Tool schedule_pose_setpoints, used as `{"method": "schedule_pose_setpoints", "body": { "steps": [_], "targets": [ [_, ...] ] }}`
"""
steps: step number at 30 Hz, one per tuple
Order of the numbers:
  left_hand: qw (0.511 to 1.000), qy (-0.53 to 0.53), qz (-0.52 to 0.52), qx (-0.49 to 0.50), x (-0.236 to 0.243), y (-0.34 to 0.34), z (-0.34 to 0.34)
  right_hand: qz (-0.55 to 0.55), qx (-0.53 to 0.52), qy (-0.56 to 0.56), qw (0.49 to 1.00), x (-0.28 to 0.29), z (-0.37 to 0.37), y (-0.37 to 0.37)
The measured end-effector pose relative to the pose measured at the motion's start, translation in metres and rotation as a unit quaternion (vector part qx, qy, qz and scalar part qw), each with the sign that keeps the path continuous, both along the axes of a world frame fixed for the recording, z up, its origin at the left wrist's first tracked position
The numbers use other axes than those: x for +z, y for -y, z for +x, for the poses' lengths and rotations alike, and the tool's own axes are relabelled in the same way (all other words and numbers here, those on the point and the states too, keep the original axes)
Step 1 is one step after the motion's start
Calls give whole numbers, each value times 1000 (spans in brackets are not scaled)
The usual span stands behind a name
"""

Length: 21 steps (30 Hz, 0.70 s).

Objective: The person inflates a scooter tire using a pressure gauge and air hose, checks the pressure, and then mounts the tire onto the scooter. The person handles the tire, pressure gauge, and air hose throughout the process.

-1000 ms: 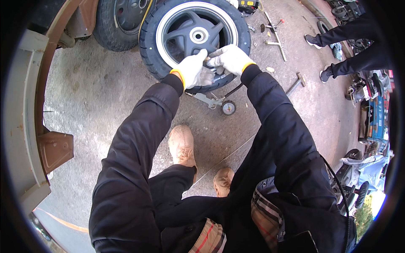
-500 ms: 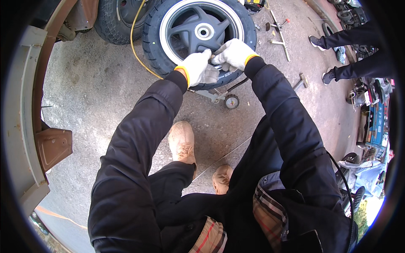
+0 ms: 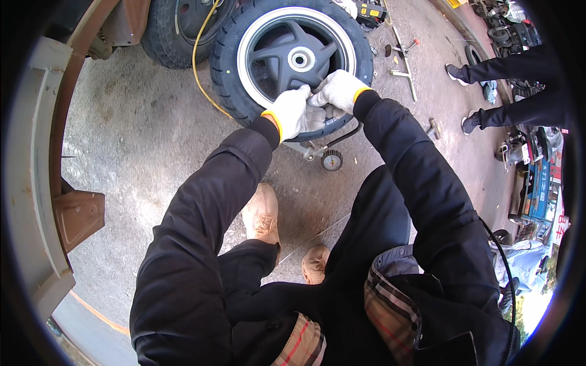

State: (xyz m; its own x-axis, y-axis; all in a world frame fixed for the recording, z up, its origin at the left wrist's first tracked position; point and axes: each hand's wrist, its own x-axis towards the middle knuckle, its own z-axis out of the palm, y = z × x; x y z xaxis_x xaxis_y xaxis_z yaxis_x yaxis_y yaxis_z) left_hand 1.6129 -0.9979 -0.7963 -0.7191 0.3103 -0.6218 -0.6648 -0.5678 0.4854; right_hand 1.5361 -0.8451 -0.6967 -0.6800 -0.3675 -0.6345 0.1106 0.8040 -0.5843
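A scooter wheel with a black tyre (image 3: 228, 76) lies flat at the top centre. Its dark spoked hub (image 3: 293, 64) has a silver rim. Over the wheel's near side my left hand (image 3: 295, 114), in a white glove with a yellow cuff, has its fingers closed at the rim. My right hand (image 3: 338, 91), gloved the same way, meets it there with fingers bent and pinched. Whatever sits between the fingertips is hidden by the gloves. Below the tyre, a metal stand with a small wheel (image 3: 331, 160) shows in part.
Another tyre (image 3: 162, 36) stands at the upper left, beside a yellow hose (image 3: 196, 55). A T-shaped metal tool (image 3: 404, 64) and a hammer (image 3: 434, 129) lie on the ground to the right. A person's legs (image 3: 506, 91) are farther right. A rusty metal frame (image 3: 79, 213) borders the left.
The wheel and both hands appear slightly lower and farther right in the picture, as the view has shifted. My hands stay together at the rim's near side, the left fingers more curled.
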Motion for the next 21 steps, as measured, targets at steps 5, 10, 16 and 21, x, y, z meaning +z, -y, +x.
{"method": "schedule_pose_setpoints", "body": {
  "steps": [5, 10, 16, 21],
  "targets": [
    [998, 9, 70, -2, -9, 7, 1, -16, 58, -28, 998, -6, -2, 3],
    [1000, 16, 15, 10, -7, 10, 7, 24, 120, -91, 988, -5, 1, 7],
    [998, 14, 53, 24, -2, 15, 11, 70, 135, -142, 978, -1, 6, 11],
    [998, 40, 16, 56, 4, 5, 9, 10, -20, -21, 1000, -2, 13, 5]
  ]
}}
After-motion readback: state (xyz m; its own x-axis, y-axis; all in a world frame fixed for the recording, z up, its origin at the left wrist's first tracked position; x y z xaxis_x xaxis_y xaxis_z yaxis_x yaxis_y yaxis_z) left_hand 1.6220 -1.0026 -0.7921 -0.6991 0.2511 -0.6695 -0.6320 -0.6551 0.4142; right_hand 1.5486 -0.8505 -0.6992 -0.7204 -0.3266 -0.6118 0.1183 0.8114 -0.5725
